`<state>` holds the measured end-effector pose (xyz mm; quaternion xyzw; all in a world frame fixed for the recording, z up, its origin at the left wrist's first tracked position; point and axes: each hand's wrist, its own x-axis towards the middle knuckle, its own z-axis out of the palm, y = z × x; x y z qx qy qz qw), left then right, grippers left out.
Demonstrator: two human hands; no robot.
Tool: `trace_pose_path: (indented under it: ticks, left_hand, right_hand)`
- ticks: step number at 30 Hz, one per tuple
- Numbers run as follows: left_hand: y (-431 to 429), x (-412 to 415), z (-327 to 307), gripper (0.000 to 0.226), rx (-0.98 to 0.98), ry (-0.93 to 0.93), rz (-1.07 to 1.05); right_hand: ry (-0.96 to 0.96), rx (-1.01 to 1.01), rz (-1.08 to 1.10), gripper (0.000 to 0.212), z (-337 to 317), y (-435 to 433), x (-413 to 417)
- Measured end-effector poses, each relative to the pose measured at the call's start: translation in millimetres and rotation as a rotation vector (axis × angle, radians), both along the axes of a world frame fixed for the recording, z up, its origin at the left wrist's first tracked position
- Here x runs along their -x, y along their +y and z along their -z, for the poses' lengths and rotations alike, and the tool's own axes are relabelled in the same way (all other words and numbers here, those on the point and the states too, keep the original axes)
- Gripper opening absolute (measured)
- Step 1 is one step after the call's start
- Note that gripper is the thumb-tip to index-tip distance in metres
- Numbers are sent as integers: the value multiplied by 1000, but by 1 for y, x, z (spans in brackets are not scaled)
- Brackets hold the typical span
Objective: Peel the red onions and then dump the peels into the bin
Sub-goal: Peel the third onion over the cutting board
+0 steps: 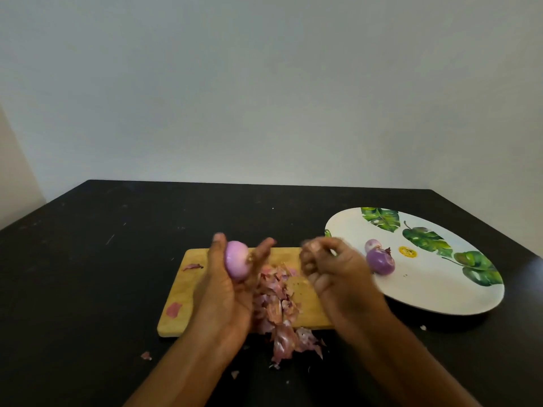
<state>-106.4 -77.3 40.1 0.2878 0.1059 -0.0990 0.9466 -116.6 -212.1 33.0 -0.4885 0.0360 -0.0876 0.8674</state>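
Peeling looks close to done on the onion (236, 261) in our left hand (223, 292), which grips it between thumb and fingers above the far left part of the board (176, 289). Its surface shows smooth and pale pink, with what may be a bit of root or skin at the end facing right. Our right hand (332, 271) hovers just beside it over the board, fingers curled, but it is blurred and we cannot tell whether it pinches a scrap or holds nothing. To do this step well, we should turn the onion in the left hand and check all round for papery skin, chiefly at the two ends. Then we should nip any leftover with the right thumb and forefinger and pull along the bulb, not across it, so it comes off in one strip. We should let each strip fall on the peels (276, 301) heaped on the board, since some spill over its near edge onto the counter (88, 259) and will need gathering. Once clean, the onion belongs with the other onions (380, 261) on the plate (440, 295) to the right. No bin is in view.
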Motion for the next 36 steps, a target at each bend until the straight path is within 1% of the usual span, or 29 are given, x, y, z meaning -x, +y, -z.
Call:
trace_pose_path:
  ticks: [1,2,3,4,5,6,7,8,12,15,18,20,22,24,26,27,28,29,31,32,34,36]
  left_hand:
    - [5,-5,0,48,1,10,-77]
    - [9,-7,0,49,16,20,-116]
    - [10,-8,2,54,31,13,-113]
    - [8,-7,3,59,35,3,-82]
    - [5,-6,6,64,20,-6,-31]
    - [2,-3,6,64,3,-15,32]
    - [0,-1,7,60,-20,-20,82]
    - [-1,1,8,58,-50,-25,108]
    - [-2,4,10,67,-190,-137,137]
    - [-7,4,10,74,-224,-185,119]
    - [-9,3,13,83,-230,-208,121]
    - [-9,4,14,77,-253,-218,141]
    - [-11,5,13,65,-263,-215,152]
    - [-12,8,10,54,-281,-220,149]
    - [-13,9,7,43,-235,-217,120]
    - [-13,9,6,38,-209,-221,101]
    - [-13,9,5,37,-191,-226,83]
    - [-13,9,4,38,-188,-225,74]
    - [-12,7,6,45,-226,-215,95]
    - [-11,8,6,48,-251,-210,111]
    - [-7,8,9,53,-298,-227,133]
    - [-5,9,10,54,-387,-250,136]
  right_hand:
    - [-16,-75,41,13,-5,-10,-2]
    - [-20,-54,69,17,-7,-17,-2]
    - [-6,68,69,24,-6,-19,-2]
    - [9,250,46,35,0,-17,-2]
    - [-4,419,5,44,6,-12,-1]
    - [-48,540,-42,49,10,-4,1]
    - [-110,611,-77,47,14,3,3]
    - [-171,637,-95,43,16,10,5]
    - [-354,680,-10,36,17,28,7]
    - [-377,696,114,33,16,27,7]
    - [-366,645,105,26,14,19,8]
    - [-386,638,126,24,14,16,8]
    - [-390,660,139,22,13,18,9]
    - [-342,644,147,21,11,16,8]
    - [-259,599,195,21,9,5,3]
    - [-233,623,230,23,7,-1,1]
    - [-224,669,238,30,6,-6,-1]
    - [-232,711,202,42,6,-8,-1]
    - [-279,736,44,67,10,-6,0]
    - [-304,742,-48,74,11,-2,2]
    - [-379,808,-181,75,14,8,6]
    - [-446,921,-169,67,18,16,7]
